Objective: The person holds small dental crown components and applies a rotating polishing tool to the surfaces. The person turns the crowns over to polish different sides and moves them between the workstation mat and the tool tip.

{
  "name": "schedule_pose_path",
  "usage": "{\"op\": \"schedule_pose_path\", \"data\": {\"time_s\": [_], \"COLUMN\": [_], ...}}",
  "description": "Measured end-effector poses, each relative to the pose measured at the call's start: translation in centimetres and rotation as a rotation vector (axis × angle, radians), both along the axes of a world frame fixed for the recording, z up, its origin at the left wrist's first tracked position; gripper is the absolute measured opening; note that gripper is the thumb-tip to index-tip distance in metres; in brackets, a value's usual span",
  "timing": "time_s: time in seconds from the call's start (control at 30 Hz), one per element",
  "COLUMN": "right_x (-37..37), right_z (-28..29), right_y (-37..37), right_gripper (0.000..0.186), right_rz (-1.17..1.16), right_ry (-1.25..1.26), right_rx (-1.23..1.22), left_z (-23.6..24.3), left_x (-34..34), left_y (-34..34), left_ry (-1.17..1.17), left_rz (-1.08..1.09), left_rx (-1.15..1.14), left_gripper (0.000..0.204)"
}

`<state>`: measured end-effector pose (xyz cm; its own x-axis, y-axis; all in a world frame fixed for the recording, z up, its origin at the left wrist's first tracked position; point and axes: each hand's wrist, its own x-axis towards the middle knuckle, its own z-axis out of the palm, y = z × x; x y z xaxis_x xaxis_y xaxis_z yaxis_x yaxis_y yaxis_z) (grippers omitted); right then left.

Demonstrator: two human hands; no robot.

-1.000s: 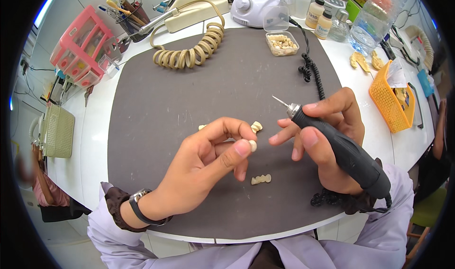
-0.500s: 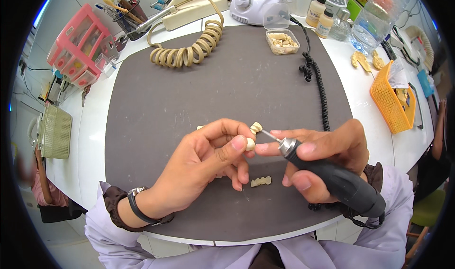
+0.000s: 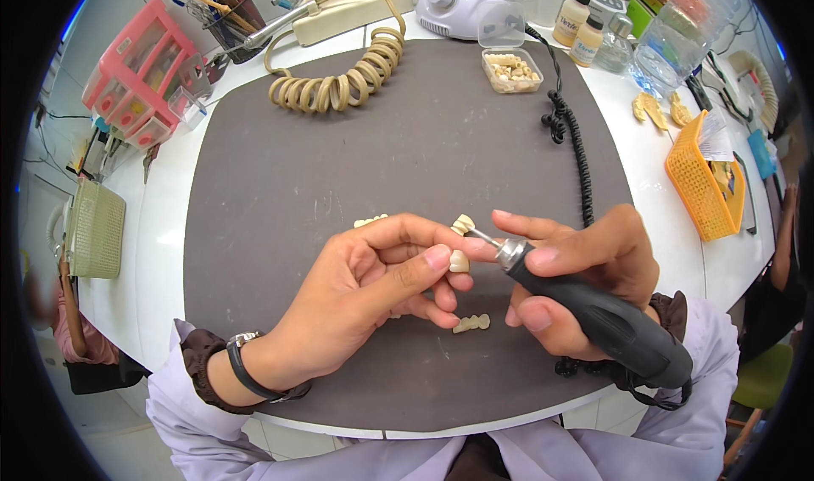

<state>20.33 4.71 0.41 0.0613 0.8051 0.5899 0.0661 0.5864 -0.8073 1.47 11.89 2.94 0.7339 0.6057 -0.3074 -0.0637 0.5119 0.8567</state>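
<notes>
My left hand (image 3: 373, 273) pinches a small cream dental crown piece (image 3: 459, 262) between thumb and forefinger, the other fingers curled below. My right hand (image 3: 593, 269) wraps round a black dental handpiece (image 3: 606, 320) with a silver nose. Its thin metal bur points left, close to my left forefinger, and does not touch the held crown. Just past that fingertip, another cream tooth piece (image 3: 462, 224) shows on the mat, partly hidden. A row of joined teeth (image 3: 471, 323) lies on the mat below my hands, and another tooth row (image 3: 370, 221) is half covered behind my left hand.
Under everything lies a grey mat (image 3: 441, 142). At its far side stand an open clear box of teeth (image 3: 512, 72), a coiled beige cord (image 3: 339, 89) and a white control unit (image 3: 469, 4). The handpiece's black cord (image 3: 582, 163) runs along the right; an orange basket (image 3: 699, 171) stands beyond.
My left hand has turned a little and shifted the crown slightly right, showing more of its face. My right forefinger side has lifted; the bur sits a bit nearer the left forefinger.
</notes>
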Motion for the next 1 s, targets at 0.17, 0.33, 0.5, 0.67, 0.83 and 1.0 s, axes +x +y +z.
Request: {"op": "schedule_pose_path", "data": {"time_s": [0.17,0.33,0.5,0.67,0.83,1.0], "right_x": [-0.24,0.22,0.23,0.08,0.23,0.18], "right_z": [-0.12,0.09,0.01,0.04,0.02,-0.08], "right_y": [-0.26,0.22,0.37,0.31,0.4,0.24], "right_gripper": [0.027,0.028,0.029,0.029,0.029,0.029], "right_rz": [-0.02,0.02,0.011,-0.01,-0.024,-0.025], "right_ry": [-0.029,-0.071,-0.021,0.016,0.002,0.002], "right_rx": [0.06,0.0,-0.032,-0.032,-0.005,-0.046], "left_z": [-0.18,-0.23,0.32,0.57,0.53,0.5], "left_x": [-0.08,-0.07,-0.13,-0.19,-0.18,-0.45], "left_y": [0.05,0.06,-0.01,-0.09,-0.09,0.03], "left_ry": [-0.01,0.01,0.03,0.045,0.032,0.058], "left_rz": [-0.006,0.018,0.025,0.063,0.074,0.062], "left_rx": [-0.008,0.015,0.062,0.105,0.146,0.162], "left_gripper": [0.022,0.024,0.028,0.028,0.026,0.024]}}
